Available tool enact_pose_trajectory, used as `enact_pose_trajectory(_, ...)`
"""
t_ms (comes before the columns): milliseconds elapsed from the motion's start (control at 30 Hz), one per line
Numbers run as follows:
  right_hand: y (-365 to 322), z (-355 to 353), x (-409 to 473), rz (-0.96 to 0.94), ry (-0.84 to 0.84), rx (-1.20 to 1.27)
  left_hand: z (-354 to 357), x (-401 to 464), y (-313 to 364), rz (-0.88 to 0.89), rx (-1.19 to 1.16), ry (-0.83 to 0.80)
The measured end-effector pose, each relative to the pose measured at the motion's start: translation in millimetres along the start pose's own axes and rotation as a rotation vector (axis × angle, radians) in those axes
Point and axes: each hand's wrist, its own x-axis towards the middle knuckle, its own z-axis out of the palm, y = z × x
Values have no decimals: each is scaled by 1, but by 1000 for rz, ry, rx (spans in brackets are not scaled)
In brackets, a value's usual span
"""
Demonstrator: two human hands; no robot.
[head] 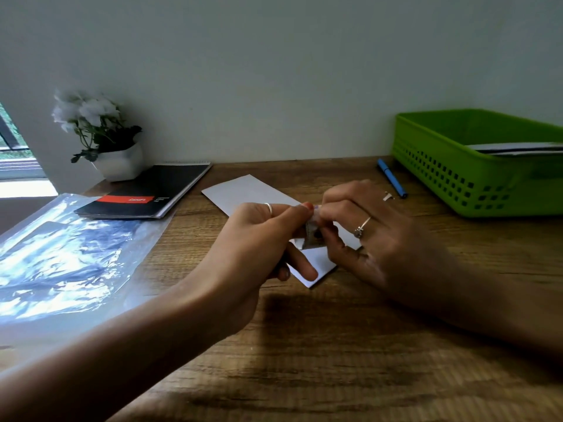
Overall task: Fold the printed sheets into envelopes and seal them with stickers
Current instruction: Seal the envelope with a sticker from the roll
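Both hands met over the desk centre. Left hand [262, 236] and right hand [362, 226] each pinched a small sticker strip [312, 233] between thumb and fingertips, fingers curled round it. Strip was small, blurred, print on it unreadable. Directly beneath lay the folded white envelope [249, 190], flat on the wooden desk [304, 345], slanting from upper left to lower right; hands covered its middle, only the far end and near corner showed.

Left of the hands: a clear plastic sleeve [61, 257] with glare, contents hard to make out, cut off at frame edge. Behind it a black notebook [146, 193] with a red label, white lettering too blurred to read. White pot with white flowers [118, 159] at the back left by the wall.

Right: blue pen [391, 178] beside a green perforated basket [457, 175], basket cut off at right, white papers [515, 147] inside, partly hidden by its wall. A small white scrap [387, 196] lay near the pen.
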Motion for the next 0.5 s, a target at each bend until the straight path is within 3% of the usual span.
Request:
enact_pose_trajectory(133,1,-2,-1,61,7,84,-6,4,4,-33,45,-23)
enact_pose_trajectory(200,3,-4,-1,132,12,174,-17,10,6,128,212,38)
enact_pose_trajectory(300,5,-5,0,225,9,254,-32,18,7,435,668,85)
enact_pose_trajectory(367,5,-4,1,260,-9,296,-33,23,3,410,807,-33)
enact_pose_trajectory(433,4,-3,2,253,-36,318,-29,25,-4,345,750,-186)
enact_pose_trajectory(500,3,-2,2,227,-54,317,-23,24,-9,410,719,-243)
